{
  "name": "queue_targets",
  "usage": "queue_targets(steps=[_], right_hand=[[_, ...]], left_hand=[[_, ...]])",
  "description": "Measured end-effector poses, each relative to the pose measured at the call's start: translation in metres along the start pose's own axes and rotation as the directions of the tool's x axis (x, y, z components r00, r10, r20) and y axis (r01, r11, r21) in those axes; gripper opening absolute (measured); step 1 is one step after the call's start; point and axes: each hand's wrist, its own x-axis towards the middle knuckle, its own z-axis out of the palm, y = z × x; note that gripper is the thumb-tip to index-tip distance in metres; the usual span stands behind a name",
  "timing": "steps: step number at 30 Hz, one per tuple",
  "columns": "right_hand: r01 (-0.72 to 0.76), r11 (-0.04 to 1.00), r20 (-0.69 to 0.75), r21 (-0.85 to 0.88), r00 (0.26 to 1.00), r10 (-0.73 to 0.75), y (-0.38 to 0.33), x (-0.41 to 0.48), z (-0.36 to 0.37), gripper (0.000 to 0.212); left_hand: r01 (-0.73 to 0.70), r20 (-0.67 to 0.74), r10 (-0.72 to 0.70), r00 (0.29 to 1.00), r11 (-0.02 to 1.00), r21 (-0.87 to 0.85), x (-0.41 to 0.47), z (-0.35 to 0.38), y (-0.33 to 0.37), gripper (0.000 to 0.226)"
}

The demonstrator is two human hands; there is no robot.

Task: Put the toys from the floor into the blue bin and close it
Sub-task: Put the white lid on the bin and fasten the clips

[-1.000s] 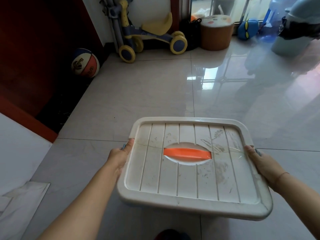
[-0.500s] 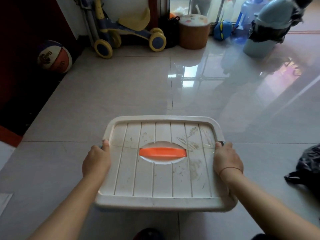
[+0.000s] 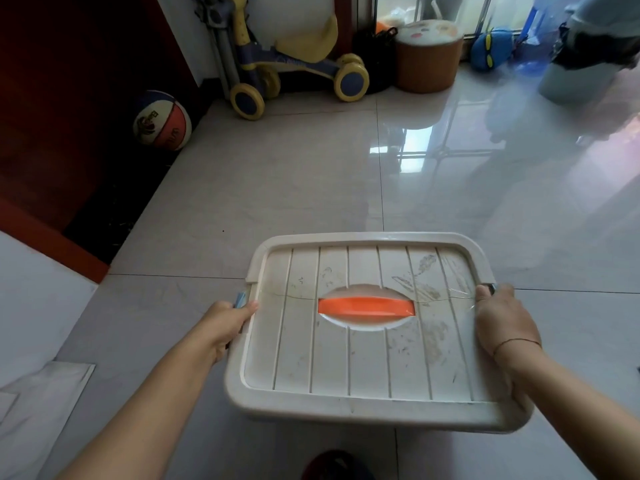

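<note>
A cream lid (image 3: 367, 358) with an orange handle (image 3: 366, 305) in its middle covers the bin, so the bin's body and contents are hidden. A small blue latch (image 3: 240, 300) shows at the lid's left edge. My left hand (image 3: 228, 323) grips the left side of the bin at that latch. My right hand (image 3: 502, 320) grips the right side, fingers curled round a dark latch (image 3: 491, 289). The bin is held in front of me above the tiled floor (image 3: 277, 188).
A basketball (image 3: 162, 120) lies at the left by a dark red wall. A yellow and blue ride-on toy (image 3: 294, 64) stands at the back, beside a round brown stool (image 3: 429, 55) and a blue bag (image 3: 491, 51). A pale bin (image 3: 585, 60) stands far right.
The view has swung back to the left, so the bin now sits right of centre. Both hands keep their grip on its sides. The black bag at the right is out of view.
</note>
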Motion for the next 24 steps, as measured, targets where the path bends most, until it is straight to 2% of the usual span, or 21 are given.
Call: queue_targets(steps=[3,6,9,11,13,16,19,20,24], right_hand=[[0.022,0.999,0.037,0.048,0.999,-0.024,0.002,0.000,-0.003,0.041],[0.070,0.993,0.070,0.092,0.995,-0.077,0.007,-0.001,-0.008,0.037],[0.125,0.987,0.088,0.101,0.987,-0.134,0.010,-0.003,-0.011,0.034],[0.147,0.984,0.099,0.102,0.983,-0.157,0.011,-0.003,-0.012,0.039],[0.170,0.979,0.101,0.111,0.978,-0.182,0.012,-0.002,-0.012,0.044],[0.167,0.977,0.084,0.134,0.980,-0.179,0.013,-0.002,-0.010,0.045],[0.146,0.979,0.061,0.139,0.986,-0.156,0.012,-0.006,-0.009,0.043],[0.144,0.979,0.057,0.141,0.987,-0.153,0.012,-0.007,-0.009,0.043],[0.126,0.974,0.086,0.188,0.986,-0.144,0.015,-0.007,-0.010,0.047]], left_hand=[[0.016,0.074,-0.013,0.997,0.999,-0.051,0.001,-0.007,0.005,0.033],[0.035,0.216,0.025,0.976,0.962,-0.270,0.001,-0.020,-0.004,0.038],[0.109,0.260,0.008,0.965,0.895,-0.432,0.003,-0.020,-0.018,0.050],[0.111,0.281,0.020,0.960,0.889,-0.444,-0.001,-0.017,-0.017,0.064],[0.062,0.288,0.039,0.957,0.940,-0.335,-0.010,-0.014,-0.013,0.074],[0.092,0.141,-0.074,0.987,0.987,-0.128,-0.028,0.002,-0.030,0.078],[0.018,-0.165,-0.049,0.985,0.983,-0.185,-0.037,0.021,-0.050,0.066],[-0.011,-0.221,-0.034,0.975,0.980,-0.200,-0.039,0.023,-0.051,0.059],[-0.096,-0.229,0.035,0.973,0.959,-0.265,-0.041,0.025,-0.055,0.043]])
